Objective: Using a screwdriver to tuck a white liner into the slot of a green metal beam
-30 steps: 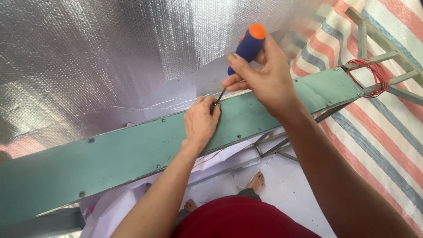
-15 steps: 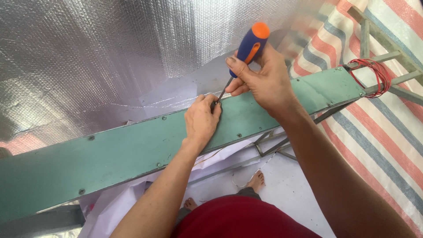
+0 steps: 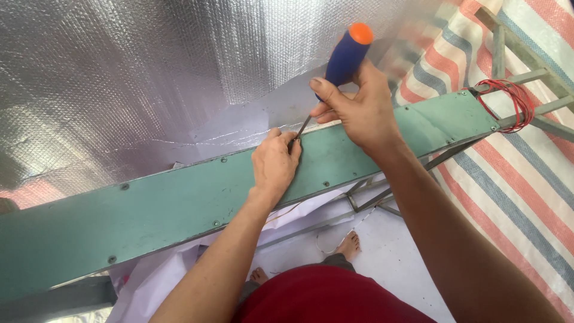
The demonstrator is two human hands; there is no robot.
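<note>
My right hand (image 3: 359,110) grips a screwdriver (image 3: 345,57) with a blue handle and an orange cap, its thin shaft angled down to the upper edge of a long green metal beam (image 3: 179,203). My left hand (image 3: 274,164) rests on the beam, fingers pinched around the screwdriver tip; whatever they hold there is hidden. The beam runs diagonally from lower left to upper right and carries several small screws.
A silver bubble-foil sheet (image 3: 119,78) covers the wall behind the beam. A coil of red wire (image 3: 511,101) hangs at the beam's right end by a grey metal frame (image 3: 526,54). A striped red, white and blue tarp (image 3: 514,191) lies at right. Bare feet (image 3: 350,244) stand on the floor below.
My right hand has tilted and turned the screwdriver handle slightly, leaning it more to the right. My left hand stays at the tip on the beam.
</note>
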